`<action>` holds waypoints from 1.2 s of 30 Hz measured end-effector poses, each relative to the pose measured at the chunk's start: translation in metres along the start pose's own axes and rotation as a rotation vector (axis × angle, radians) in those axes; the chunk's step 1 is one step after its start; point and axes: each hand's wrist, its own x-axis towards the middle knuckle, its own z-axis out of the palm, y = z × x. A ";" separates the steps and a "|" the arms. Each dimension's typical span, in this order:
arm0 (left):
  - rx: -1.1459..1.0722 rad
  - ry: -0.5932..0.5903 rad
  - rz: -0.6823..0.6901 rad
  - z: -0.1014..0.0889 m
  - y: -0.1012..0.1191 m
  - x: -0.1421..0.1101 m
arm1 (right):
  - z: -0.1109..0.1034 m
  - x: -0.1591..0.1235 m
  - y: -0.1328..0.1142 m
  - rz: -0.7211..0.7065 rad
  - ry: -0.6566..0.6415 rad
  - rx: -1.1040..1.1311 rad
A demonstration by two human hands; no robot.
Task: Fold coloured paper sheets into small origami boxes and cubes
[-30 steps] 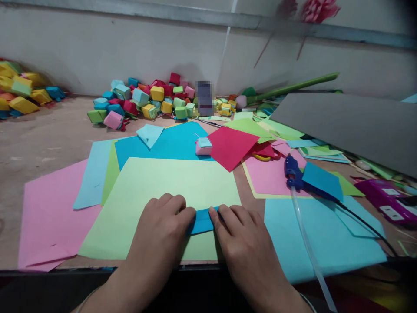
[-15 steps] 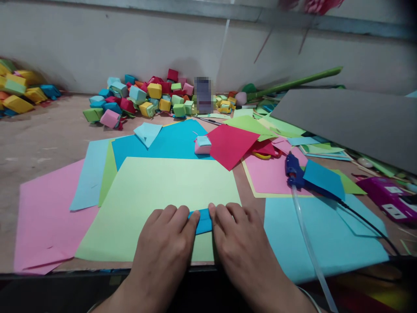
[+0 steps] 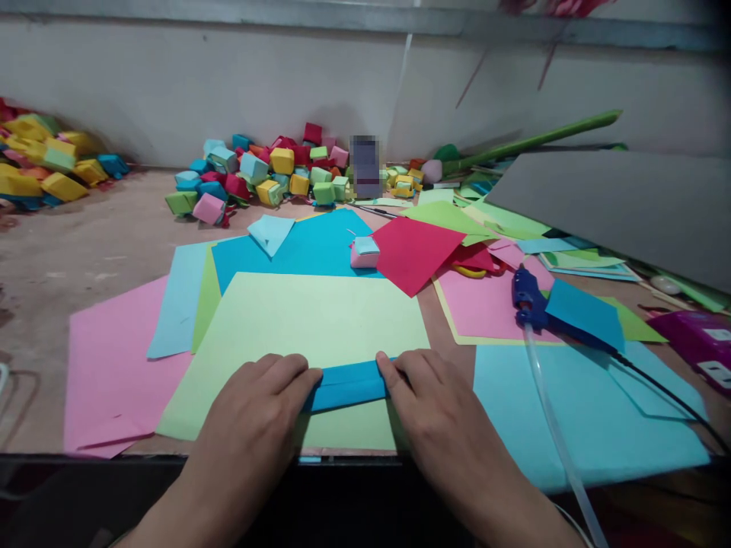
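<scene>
A folded strip of blue paper (image 3: 349, 385) lies across a pale green sheet (image 3: 320, 312) near the table's front edge. At its left end, my left hand (image 3: 256, 403) is closed on the strip, thumb along the top. My right hand (image 3: 431, 403) grips the other end with the thumb on the fold and the fingers curled. The middle of the strip shows between my thumbs, with a crease running along its length. What the fingertips do under the paper is hidden.
Small folded paper boxes (image 3: 268, 171) pile up by the wall. A blue glue gun (image 3: 528, 297) with a glue stick lies to the right, beside a light blue sheet (image 3: 542, 411). A red sheet (image 3: 419, 251), a pink-and-blue box (image 3: 364, 253) and a purple power strip (image 3: 691, 339) are also around.
My left hand has slid left along the blue strip, so the thumbs are farther apart and more of the fold shows. The view has shifted slightly left.
</scene>
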 end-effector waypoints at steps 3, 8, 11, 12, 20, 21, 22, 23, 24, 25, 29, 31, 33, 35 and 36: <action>-0.042 -0.084 -0.102 -0.006 0.000 0.005 | -0.004 -0.003 0.007 -0.014 -0.035 0.059; -0.022 -0.155 -0.086 -0.012 0.002 0.009 | -0.011 -0.004 0.008 -0.053 -0.007 0.076; 0.056 -0.219 -0.061 -0.010 0.005 0.011 | -0.012 -0.002 0.006 -0.039 0.038 0.063; 0.088 -0.224 -0.056 -0.009 0.006 0.011 | -0.011 -0.001 0.005 -0.026 0.037 0.059; 0.114 -0.240 -0.056 -0.010 0.010 0.018 | -0.008 0.004 0.007 -0.050 -0.028 0.056; 0.084 -0.236 -0.069 -0.010 0.009 0.019 | -0.008 0.006 0.008 -0.047 -0.044 0.070; 0.051 -0.221 -0.078 -0.010 0.009 0.020 | -0.008 0.008 0.008 -0.040 -0.059 0.079; 0.018 -0.201 -0.083 -0.009 0.008 0.021 | -0.008 0.011 0.008 -0.027 -0.069 0.083; -0.011 -0.179 -0.085 -0.008 0.007 0.022 | -0.008 0.013 0.008 -0.012 -0.071 0.083; -0.033 -0.157 -0.086 -0.007 0.005 0.023 | -0.008 0.016 0.008 0.005 -0.073 0.082; -0.072 -0.171 -0.124 -0.005 -0.002 0.025 | -0.006 0.021 0.007 0.073 -0.060 0.114; -0.086 -0.210 -0.146 -0.006 -0.007 0.026 | -0.005 0.020 0.006 0.102 -0.039 0.158; -0.102 -0.236 -0.151 -0.006 -0.010 0.027 | -0.005 0.017 0.006 0.128 0.006 0.216; -0.125 -0.252 -0.147 -0.007 -0.011 0.027 | -0.005 0.013 0.005 0.133 0.060 0.267; -0.139 -0.260 -0.147 -0.008 -0.012 0.027 | -0.004 0.012 0.005 0.127 0.075 0.282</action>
